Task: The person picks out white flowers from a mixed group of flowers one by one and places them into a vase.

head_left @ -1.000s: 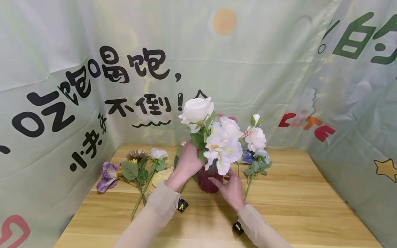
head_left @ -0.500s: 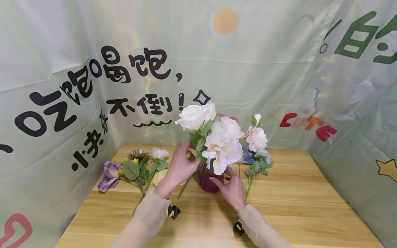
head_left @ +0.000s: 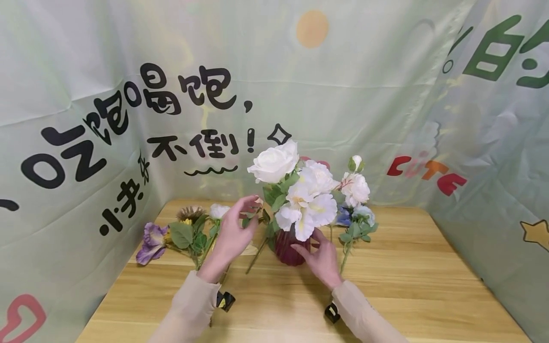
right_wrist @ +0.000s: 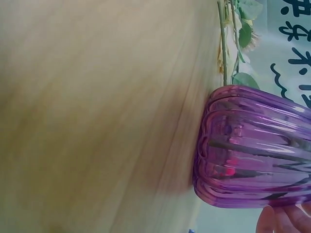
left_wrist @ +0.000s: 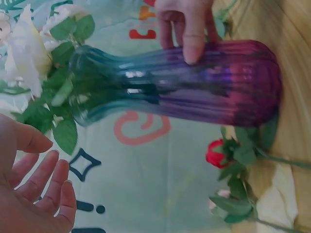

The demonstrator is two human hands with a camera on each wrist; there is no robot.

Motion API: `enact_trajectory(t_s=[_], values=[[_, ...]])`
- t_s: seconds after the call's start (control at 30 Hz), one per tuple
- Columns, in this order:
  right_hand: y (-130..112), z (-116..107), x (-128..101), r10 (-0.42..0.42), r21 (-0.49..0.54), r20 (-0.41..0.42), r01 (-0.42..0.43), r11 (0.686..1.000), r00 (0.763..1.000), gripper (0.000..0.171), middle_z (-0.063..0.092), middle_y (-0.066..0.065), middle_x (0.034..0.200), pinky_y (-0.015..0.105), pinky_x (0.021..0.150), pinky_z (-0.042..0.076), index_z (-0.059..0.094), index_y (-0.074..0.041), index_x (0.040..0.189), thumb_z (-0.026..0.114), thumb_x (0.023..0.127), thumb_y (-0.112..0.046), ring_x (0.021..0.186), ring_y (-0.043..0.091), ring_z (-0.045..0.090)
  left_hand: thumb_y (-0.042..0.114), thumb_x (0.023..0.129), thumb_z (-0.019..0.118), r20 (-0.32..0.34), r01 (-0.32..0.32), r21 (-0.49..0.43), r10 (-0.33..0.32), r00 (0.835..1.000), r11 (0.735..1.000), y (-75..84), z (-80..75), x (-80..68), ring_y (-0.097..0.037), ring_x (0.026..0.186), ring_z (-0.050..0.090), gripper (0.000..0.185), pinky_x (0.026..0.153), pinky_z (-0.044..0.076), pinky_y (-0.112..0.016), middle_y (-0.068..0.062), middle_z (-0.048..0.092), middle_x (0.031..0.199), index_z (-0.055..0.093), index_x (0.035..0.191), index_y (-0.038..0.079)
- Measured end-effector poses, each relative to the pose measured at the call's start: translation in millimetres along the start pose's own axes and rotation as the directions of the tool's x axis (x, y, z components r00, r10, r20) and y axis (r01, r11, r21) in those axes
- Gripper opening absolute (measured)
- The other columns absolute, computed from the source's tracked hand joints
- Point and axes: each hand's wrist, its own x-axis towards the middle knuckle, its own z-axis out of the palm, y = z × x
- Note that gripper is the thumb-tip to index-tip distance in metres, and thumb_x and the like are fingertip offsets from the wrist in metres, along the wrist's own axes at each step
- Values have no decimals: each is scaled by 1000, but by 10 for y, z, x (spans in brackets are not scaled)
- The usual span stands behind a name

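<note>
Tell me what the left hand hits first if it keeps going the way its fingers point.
Probably the green leaves just under the white rose at the vase mouth. The left hand is open, fingertips aimed there with a small gap; depth is unclear.

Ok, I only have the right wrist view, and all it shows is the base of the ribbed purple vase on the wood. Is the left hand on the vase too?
Observer: No. The left hand is open beside the ribbed vase, with its fingers spread near the leaves.
Operator: What's in the vase?
Observer: White flowers, with a white rose standing tallest.
Operator: And my right hand's grip?
Observer: The right hand holds the vase low on its side, thumb in front and fingers round the back.
Operator: Any stems lying loose?
Observer: Yes, a purple flower and a sunflower lie on the table, on the left hand's side of the vase.
</note>
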Motion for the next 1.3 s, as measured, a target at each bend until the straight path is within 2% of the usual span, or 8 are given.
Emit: enact_trajectory(t_s=[0.33, 0.53, 0.73, 0.87, 1.0, 1.1, 1.2, 1.3], values=[[24, -77, 8, 6, 56, 113, -12, 998, 994, 48, 75, 14, 114, 47, 88, 61, 64, -7, 119, 86, 79, -23, 85, 30, 76, 0, 91, 63, -1, 121, 114, -122, 993, 986, -345, -251, -205, -24, 104, 67, 42, 91, 52, -39, -9, 68, 120, 60, 132, 9], [85, -147, 59, -38, 131, 210, 10, 991, 977, 58, 70, 9, 128, 46, 102, 54, 57, -9, 132, 83, 82, -23, 118, 27, 67, 1, 91, 63, -15, 201, 198, -202, 979, 959, -566, -403, -351, -23, 100, 68, 43, 88, 54, -43, -10, 70, 118, 60, 132, 10], [192, -234, 161, -84, 235, 272, 19, 972, 959, 72, 62, 7, 138, 47, 109, 49, 46, -16, 144, 83, 81, -14, 126, 28, 61, 3, 91, 61, -4, 233, 286, -242, 970, 929, -743, -543, -461, -22, 96, 68, 39, 77, 54, -30, -9, 71, 114, 62, 130, 8], [244, -281, 215, -136, 232, 308, 64, 971, 942, 82, 53, 11, 146, 49, 113, 44, 36, -15, 151, 82, 83, -14, 133, 34, 55, 4, 92, 60, 2, 272, 318, -288, 958, 908, -841, -646, -531, -18, 93, 66, 38, 76, 53, -26, -11, 70, 113, 63, 129, 8], [283, -317, 252, -183, 235, 359, 101, 967, 915, 76, 55, 15, 144, 41, 111, 47, 41, -8, 148, 80, 83, -9, 131, 25, 57, 5, 92, 59, 4, 292, 340, -311, 950, 894, -894, -735, -587, -15, 89, 63, 38, 72, 50, -23, -14, 69, 115, 62, 130, 7], [308, -346, 270, -199, 279, 391, 91, 956, 898, 72, 56, 17, 144, 28, 108, 49, 45, -5, 146, 79, 82, -6, 129, 6, 56, 5, 92, 59, 13, 298, 360, -324, 946, 884, -913, -775, -614, -16, 89, 63, 38, 70, 49, -23, -15, 69, 115, 63, 130, 6], [315, -379, 289, -167, 310, 440, 26, 950, 882, 78, 49, 20, 149, 38, 111, 48, 39, -6, 149, 79, 82, -7, 135, 16, 53, 6, 92, 59, 30, 307, 377, -343, 939, 874, -914, -799, -631, -19, 92, 65, 36, 72, 51, -26, -14, 69, 115, 63, 128, 4], [326, -401, 316, -111, 293, 508, -50, 955, 854, 78, 46, 21, 151, 54, 112, 44, 37, -7, 151, 77, 84, -9, 137, 38, 51, 7, 93, 60, 40, 316, 388, -358, 933, 866, -918, -816, -642, -21, 94, 66, 35, 73, 52, -29, -13, 69, 115, 63, 127, 4]])
